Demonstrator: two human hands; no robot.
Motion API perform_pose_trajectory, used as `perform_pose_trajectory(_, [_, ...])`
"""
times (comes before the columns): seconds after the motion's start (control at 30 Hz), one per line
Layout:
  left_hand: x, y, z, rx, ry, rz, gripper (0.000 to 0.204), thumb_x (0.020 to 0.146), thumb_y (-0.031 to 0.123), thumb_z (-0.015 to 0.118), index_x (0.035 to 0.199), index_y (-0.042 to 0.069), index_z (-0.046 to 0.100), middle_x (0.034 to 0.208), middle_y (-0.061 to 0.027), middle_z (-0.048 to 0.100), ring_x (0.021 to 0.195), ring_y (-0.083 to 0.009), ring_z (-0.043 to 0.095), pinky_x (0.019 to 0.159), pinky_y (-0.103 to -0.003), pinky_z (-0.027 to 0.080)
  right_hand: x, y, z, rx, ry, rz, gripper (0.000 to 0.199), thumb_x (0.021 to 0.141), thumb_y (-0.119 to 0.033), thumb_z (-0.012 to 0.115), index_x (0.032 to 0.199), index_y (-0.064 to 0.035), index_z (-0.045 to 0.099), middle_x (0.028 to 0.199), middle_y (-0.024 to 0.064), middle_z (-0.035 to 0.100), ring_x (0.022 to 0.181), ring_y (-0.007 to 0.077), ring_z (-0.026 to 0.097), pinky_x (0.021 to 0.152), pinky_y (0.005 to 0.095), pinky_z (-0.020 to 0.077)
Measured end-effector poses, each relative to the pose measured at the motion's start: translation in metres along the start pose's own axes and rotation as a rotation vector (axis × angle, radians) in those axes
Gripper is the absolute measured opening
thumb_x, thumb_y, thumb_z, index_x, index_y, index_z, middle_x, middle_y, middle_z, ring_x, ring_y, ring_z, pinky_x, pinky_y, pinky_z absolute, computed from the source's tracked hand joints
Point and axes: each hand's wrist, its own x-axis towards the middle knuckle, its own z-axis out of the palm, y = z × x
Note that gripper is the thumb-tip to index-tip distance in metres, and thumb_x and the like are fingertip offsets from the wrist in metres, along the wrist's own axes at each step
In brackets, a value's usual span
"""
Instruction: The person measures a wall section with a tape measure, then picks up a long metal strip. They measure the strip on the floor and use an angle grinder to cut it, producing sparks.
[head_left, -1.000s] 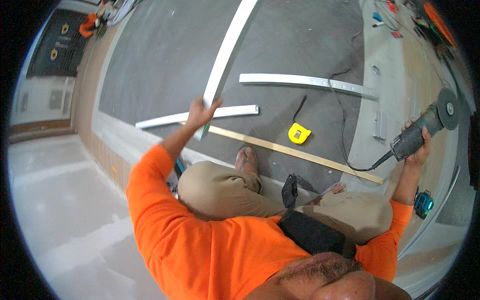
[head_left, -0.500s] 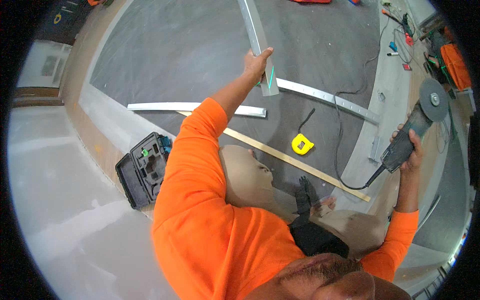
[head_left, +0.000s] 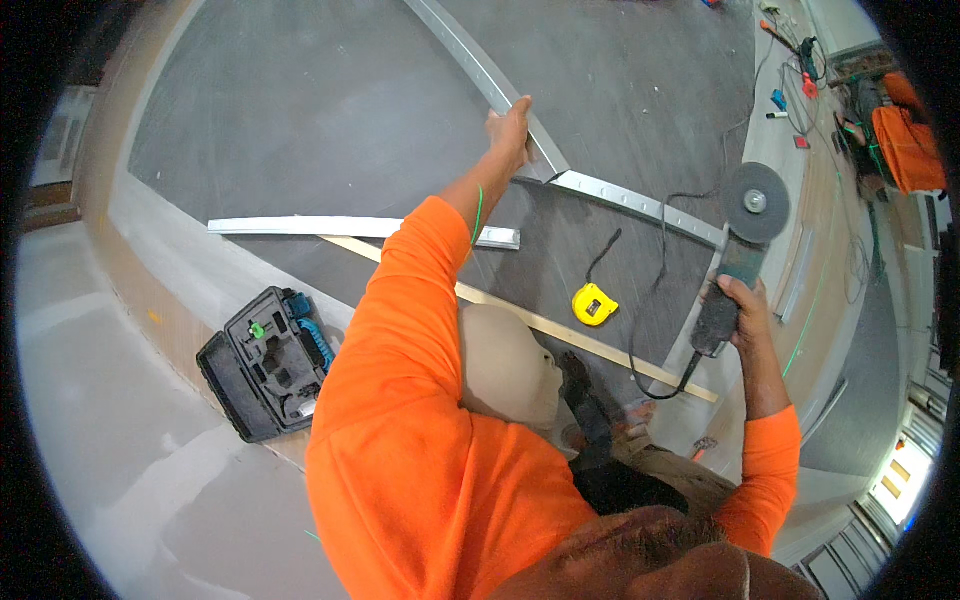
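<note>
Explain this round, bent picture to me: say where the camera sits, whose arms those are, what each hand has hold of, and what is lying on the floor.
The camera is worn on a person's head and looks down, so the orange sleeves are that person's own arms. Its wide lens bends straight edges near the rim. There is no machine here, only two bare hands. The left hand grips a long metal strip that runs away across the grey floor. The right hand holds an angle grinder with a round disc, its black cord trailing on the floor. Also on the floor: two more metal strips, a long wooden batten, a yellow tape measure, and an open black tool case at the left.
</note>
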Motion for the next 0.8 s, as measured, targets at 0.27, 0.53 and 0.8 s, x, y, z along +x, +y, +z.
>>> perform_pose_trajectory(0.27, [0.040,-0.004,-0.012,0.824,0.061,0.041,0.076,0.072,0.034,0.080,0.124,-0.011,0.047,0.112,-0.0241,0.067,0.101,-0.0364,0.068,0.087,-0.044,0.055,0.046,0.012,0.057,-0.222,-0.080,0.068,0.058,0.074,-0.011,0.081,0.124,0.0007,0.054,0.104,0.0097,0.069,0.086,0.0198,0.067,0.080,0.0341,0.0548])
perform_pose_trajectory(0.53, [0.072,0.015,0.004,0.890,0.097,0.091,0.097,0.075,0.022,0.072,0.149,-0.005,0.016,0.134,-0.0290,0.055,0.120,-0.0429,0.059,0.105,-0.042,0.047,0.075,0.033,0.092,-0.705,-0.183,-0.002,0.057,0.073,-0.009,0.081,0.123,0.0016,0.057,0.106,0.0085,0.069,0.093,0.0172,0.065,0.087,0.0314,0.0511])
perform_pose_trajectory(0.8, [0.102,0.025,0.021,0.653,0.194,0.018,0.089,0.078,0.023,0.071,0.147,-0.004,0.021,0.132,-0.0314,0.054,0.121,-0.0463,0.057,0.107,-0.045,0.045,0.079,0.048,0.110,-0.686,-0.140,0.036,0.058,0.069,-0.014,0.083,0.121,0.0000,0.060,0.105,0.0101,0.070,0.093,0.0199,0.066,0.086,0.0331,0.0508])
